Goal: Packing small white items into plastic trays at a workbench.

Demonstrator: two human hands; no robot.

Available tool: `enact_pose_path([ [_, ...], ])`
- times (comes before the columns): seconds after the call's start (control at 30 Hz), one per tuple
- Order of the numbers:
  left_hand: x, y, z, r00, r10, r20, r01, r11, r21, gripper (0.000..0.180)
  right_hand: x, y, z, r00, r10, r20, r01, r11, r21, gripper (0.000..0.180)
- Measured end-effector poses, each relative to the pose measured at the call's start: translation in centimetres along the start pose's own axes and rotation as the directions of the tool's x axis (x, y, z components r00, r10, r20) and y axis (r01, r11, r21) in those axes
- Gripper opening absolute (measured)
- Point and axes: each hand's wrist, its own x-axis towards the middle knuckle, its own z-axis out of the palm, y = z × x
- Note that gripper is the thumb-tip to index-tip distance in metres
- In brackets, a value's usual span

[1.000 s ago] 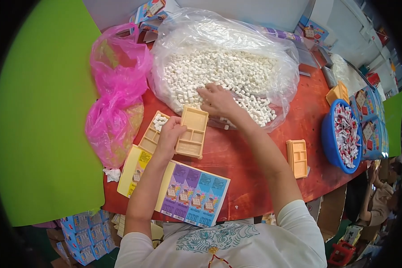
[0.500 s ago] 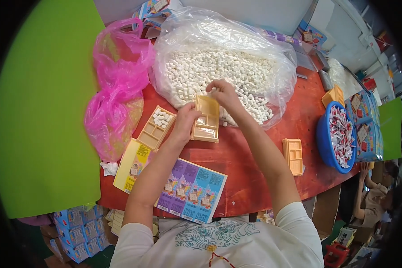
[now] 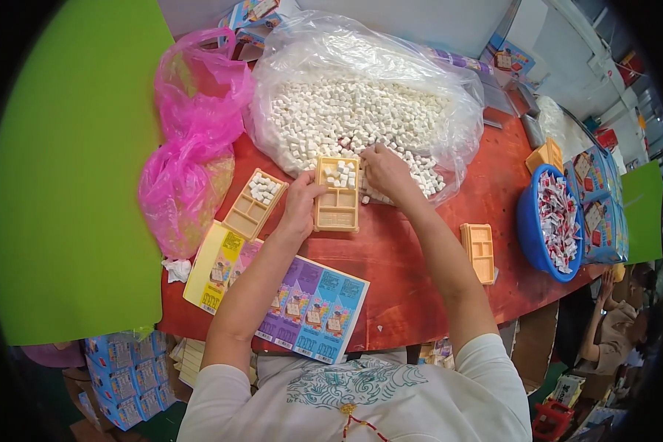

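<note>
My left hand [image 3: 300, 202] grips the left side of a tan plastic tray [image 3: 337, 219] with compartments. Several small white cubes [image 3: 339, 174] lie in its top compartment; the lower ones hold none. Just right of the tray's top is my right hand [image 3: 385, 171], fingers curled in at the edge of the heap of white cubes [image 3: 353, 110]; what they pinch is hidden. The heap lies in an opened clear plastic bag [image 3: 361, 44]. Left of my left hand, a second tan tray [image 3: 244, 221] rests at a slant, with white cubes in its top compartment.
Printed card sheets [image 3: 317, 309] lie near the front edge. At right are another tan tray [image 3: 479, 254], a blue basin [image 3: 527, 228] of small wrapped packets and blue printed packages [image 3: 604, 228]. A pink plastic bag [image 3: 191, 147] stands left; another person's arm [image 3: 595, 317] shows far right.
White cubes now lie in the held tray's top compartment, which was bare before. My right hand has moved slightly right and down, away from above the tray's top corner.
</note>
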Motion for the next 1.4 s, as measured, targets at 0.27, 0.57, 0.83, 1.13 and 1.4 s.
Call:
enact_pose_path([
  [0.27, -0.1, -1.2, -0.7, 1.000, -0.028, -0.001, 0.028, 0.999, 0.026, 0.033, 2.0, -0.5, -2.0, 0.947, 0.256, 0.192, -0.316, 0.848, 0.425, 0.018],
  [0.57, -0.4, -1.7, -0.7, 1.000, -0.013, -0.020, 0.013, 0.999, 0.033, 0.033, -0.4, -2.9, -2.5, 0.993, -0.089, 0.082, 0.039, 0.877, 0.479, 0.028],
  [0.83, -1.6, -1.4, -1.1, 1.000, 0.003, -0.007, -0.003, 0.999, 0.042, 0.032, -0.1, 0.3, 0.9, 0.996, 0.057, 0.062, -0.052, 0.996, -0.073, 0.018],
  [1.13, -2.6, -1.4, -1.1, 0.998, -0.058, -0.038, 0.063, 0.986, 0.152, 0.034, -0.9, -4.0, -0.9, 0.996, 0.043, 0.078, -0.070, 0.916, 0.396, 0.014],
  [1.4, -3.0, -2.7, -2.3, 1.000, -0.009, 0.011, 0.007, 0.990, 0.141, 0.033, -3.1, -7.0, -2.6, 0.990, -0.139, 0.026, 0.111, 0.878, 0.466, 0.018],
])
